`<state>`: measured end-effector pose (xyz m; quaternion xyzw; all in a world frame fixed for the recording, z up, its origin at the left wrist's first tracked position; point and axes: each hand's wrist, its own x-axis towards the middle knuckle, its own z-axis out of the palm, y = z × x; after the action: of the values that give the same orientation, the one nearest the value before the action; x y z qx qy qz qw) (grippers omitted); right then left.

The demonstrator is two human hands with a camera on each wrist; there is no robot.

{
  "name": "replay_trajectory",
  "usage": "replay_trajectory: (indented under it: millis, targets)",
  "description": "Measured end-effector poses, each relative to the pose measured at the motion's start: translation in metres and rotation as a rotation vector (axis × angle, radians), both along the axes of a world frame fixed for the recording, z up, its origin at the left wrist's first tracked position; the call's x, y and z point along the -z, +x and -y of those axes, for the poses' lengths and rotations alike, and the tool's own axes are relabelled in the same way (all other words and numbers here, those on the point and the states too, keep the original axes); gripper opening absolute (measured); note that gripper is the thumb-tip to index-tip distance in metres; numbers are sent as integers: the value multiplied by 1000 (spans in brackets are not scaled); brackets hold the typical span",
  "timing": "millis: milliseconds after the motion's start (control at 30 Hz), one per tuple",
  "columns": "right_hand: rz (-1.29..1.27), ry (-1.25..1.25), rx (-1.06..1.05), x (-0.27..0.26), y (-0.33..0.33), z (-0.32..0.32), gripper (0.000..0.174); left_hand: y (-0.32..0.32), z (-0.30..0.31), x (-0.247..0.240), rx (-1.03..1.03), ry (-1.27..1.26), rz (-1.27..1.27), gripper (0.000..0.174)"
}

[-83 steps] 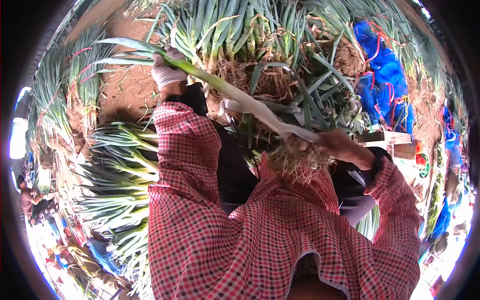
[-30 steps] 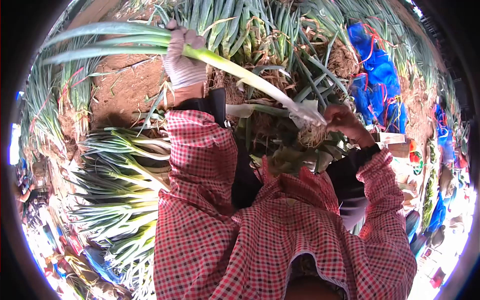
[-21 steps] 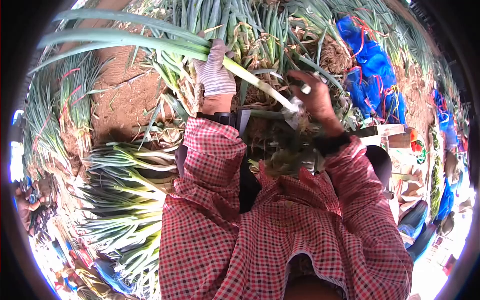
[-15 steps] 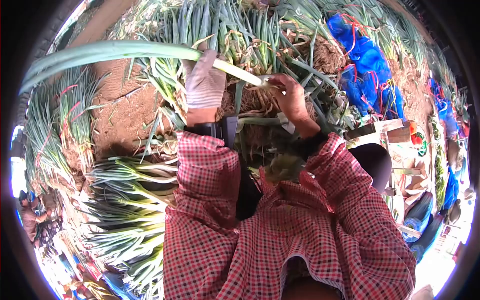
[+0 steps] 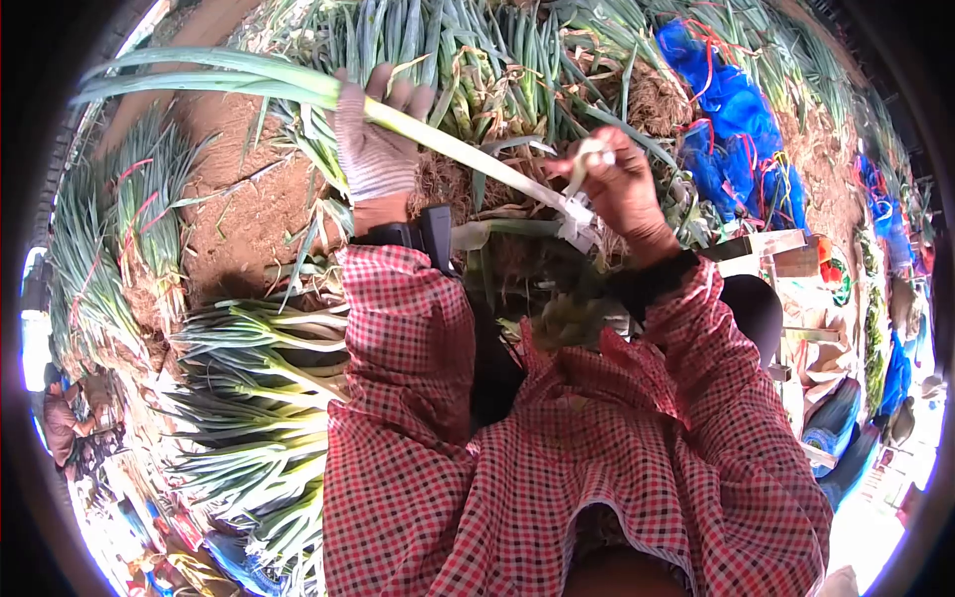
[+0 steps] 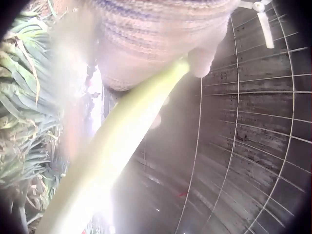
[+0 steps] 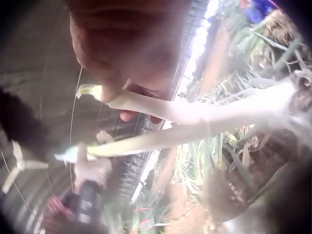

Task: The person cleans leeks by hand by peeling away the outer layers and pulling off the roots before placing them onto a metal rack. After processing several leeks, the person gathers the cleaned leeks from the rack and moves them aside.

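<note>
A long green onion [image 5: 468, 154] slants across my front, leaves to the upper left and white root end to the right. My gloved left hand [image 5: 378, 149] grips it where green turns pale; the left wrist view shows the glove [image 6: 161, 39] above the stalk. My bare right hand [image 5: 631, 194] pinches the free end of a pale outer layer [image 7: 151, 106] close to the root end. In the right wrist view, this layer stands apart from the stalk and joins it near the roots [image 7: 303, 90]. Glare washes out part of the stalk in both wrist views.
Bunched green onions [image 5: 398, 40] stand upright beyond my hands. More green onions [image 5: 249, 398] lie in a row by my left side. Blue netting [image 5: 736, 109] with red ties lies at the right, near a wooden frame [image 5: 756, 249]. Cut leaves are scattered before me.
My right hand has left the root end, reached up the stalk, then drawn back rightward with a peeled layer. My left hand, still gripping the onion, shifted right and then back left.
</note>
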<state>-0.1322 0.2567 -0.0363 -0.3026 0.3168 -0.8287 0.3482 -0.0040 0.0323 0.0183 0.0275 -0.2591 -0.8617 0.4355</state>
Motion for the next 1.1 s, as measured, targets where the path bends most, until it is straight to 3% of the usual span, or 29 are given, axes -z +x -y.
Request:
replay_trajectory:
  millis: [133, 233, 333, 367, 400, 467, 500, 600, 700, 867, 933, 967, 1100]
  targets:
    - [42, -18, 77, -13, -17, -39, 17, 3, 31, 15, -31, -86, -128, 50]
    - [-100, 188, 175, -4, -32, -67, 23, 10, 37, 13, -24, -64, -168, 50]
    - [-708, 585, 411, 14, -30, -83, 37, 14, 39, 17, 130, -36, -374, 38]
    - [-960, 663, 439, 11, -24, -85, 57, 14, 47, 15, 261, -180, -501, 38]
    - [-1239, 696, 478, 18, -28, -84, 76, 15, 47, 17, 269, -162, -502, 40]
    - [-1587, 863, 553, 1, -8, -76, 82, 20, 38, 9, 285, -122, -506, 43]
    - [-1521, 840, 420, -6, 1, -71, 88, 19, 35, 9, 310, -113, -541, 48]
    - [-1676, 722, 336, 3, 15, -52, 71, 17, 43, 13, 403, -198, -562, 46]
    - [-1553, 787, 88, 24, 13, -45, 49, 17, 48, 15, 387, -192, -558, 49]
    - [-1522, 604, 187, 18, 26, -38, 15, 17, 51, 14, 347, -159, -464, 52]
    - [-1551, 640, 167, 21, 28, -35, 13, 14, 50, 14, 315, -183, -407, 52]
    - [-1581, 820, 77, 19, 32, -36, 10, 12, 49, 17, 308, -199, -385, 52]
    - [-1477, 829, 176, 34, 48, -33, 13, 6, 47, 19, 261, -228, -287, 49]
